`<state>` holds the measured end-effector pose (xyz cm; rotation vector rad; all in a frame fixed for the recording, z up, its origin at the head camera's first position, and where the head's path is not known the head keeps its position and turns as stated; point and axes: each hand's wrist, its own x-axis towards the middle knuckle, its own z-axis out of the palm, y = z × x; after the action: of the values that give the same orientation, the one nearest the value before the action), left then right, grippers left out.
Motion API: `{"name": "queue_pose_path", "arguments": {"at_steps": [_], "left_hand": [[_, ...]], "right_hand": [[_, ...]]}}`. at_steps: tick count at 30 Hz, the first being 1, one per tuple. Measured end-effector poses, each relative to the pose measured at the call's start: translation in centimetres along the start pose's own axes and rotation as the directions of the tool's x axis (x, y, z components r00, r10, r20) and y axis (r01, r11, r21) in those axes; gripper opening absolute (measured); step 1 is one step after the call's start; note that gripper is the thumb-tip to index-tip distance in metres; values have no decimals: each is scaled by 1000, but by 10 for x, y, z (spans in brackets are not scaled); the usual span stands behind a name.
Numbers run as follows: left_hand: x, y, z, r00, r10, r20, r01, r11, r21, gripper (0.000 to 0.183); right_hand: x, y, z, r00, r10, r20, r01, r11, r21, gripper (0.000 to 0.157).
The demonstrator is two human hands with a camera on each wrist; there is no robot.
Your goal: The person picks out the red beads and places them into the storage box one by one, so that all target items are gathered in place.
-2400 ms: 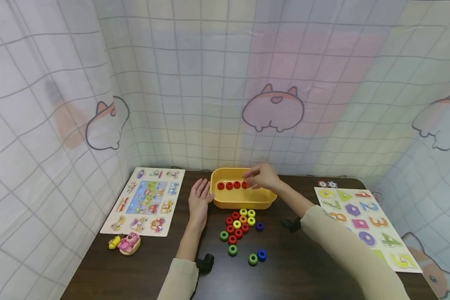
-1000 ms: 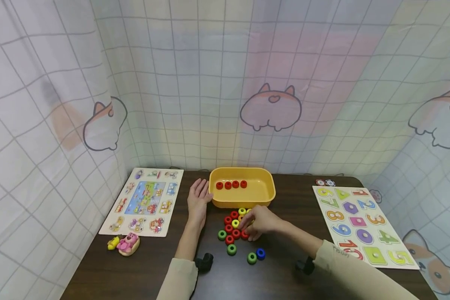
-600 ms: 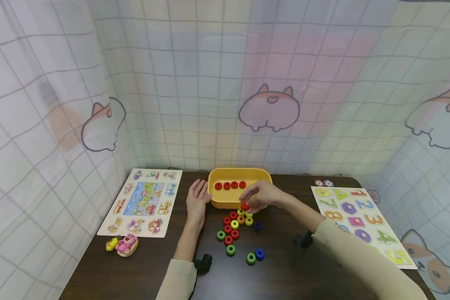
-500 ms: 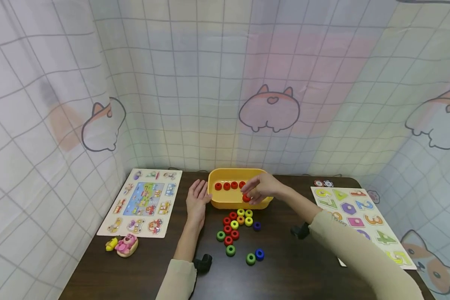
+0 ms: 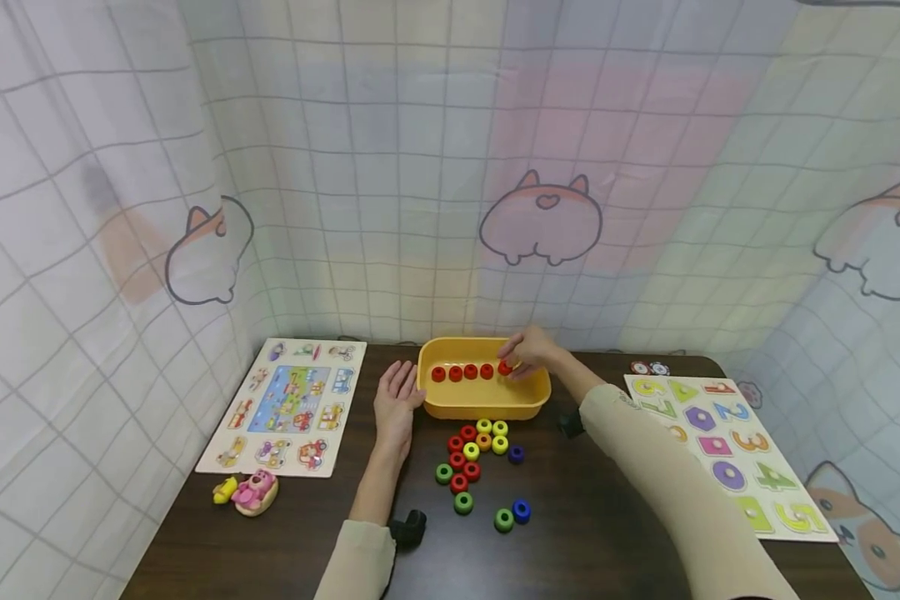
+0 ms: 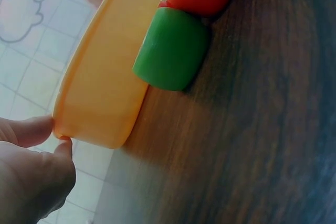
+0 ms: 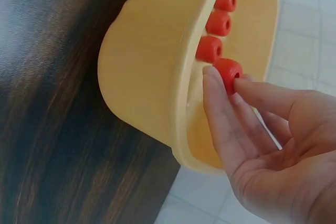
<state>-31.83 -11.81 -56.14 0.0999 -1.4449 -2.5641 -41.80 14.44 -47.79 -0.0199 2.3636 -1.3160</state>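
A yellow plastic bin (image 5: 487, 412) stands near the back edge of the dark table. My right hand (image 5: 531, 354) reaches into it and pinches a red bead (image 7: 227, 72) with a hole through it, between thumb and fingers. Beside that bead, several more red beads (image 7: 218, 23) line up in a row along the bin floor. At the bin's left end is my left hand (image 5: 396, 404); in the left wrist view its thumb and a finger pinch the rim corner. In front of the bin lie loose beads: red (image 5: 472, 472), yellow (image 5: 471, 452), orange (image 5: 483, 442), green (image 5: 462, 502) and blue (image 5: 521, 511).
A picture puzzle board (image 5: 288, 400) lies at the left, with a pink bear toy (image 5: 257, 490) and a small yellow toy (image 5: 225, 490) in front. A number puzzle board (image 5: 772, 450) lies at the right, partly behind the right sleeve. Two chips (image 5: 648, 368) sit behind it.
My right hand let go of a red bead in the bin, took another from the pile, and carried it to the right end of the row. My left hand stayed at the rim.
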Motion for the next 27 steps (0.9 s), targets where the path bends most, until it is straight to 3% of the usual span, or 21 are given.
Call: {"name": "queue_pose_path", "arguments": {"at_steps": [8,17,22,27], "left_hand": [[-2,-2,3,1000,-7,7,7,1000,5,73],[-2,0,3,999,-18,34,18,1000,-15,74],[-6,10,4,998,-32,61,34,999,-27,76],[-7,17,3,998,-42,48,42,999,-9,75]], "right_hand": [[15,10,11,992,33,-123,-45,994,-95,21],[13,14,17,999,18,-28,-19,999,-37,28],[-3,9,11,996,-79,-35,77,996,-52,27],[-29,-3,16,973,-230,4,230,972,-48,25]]}}
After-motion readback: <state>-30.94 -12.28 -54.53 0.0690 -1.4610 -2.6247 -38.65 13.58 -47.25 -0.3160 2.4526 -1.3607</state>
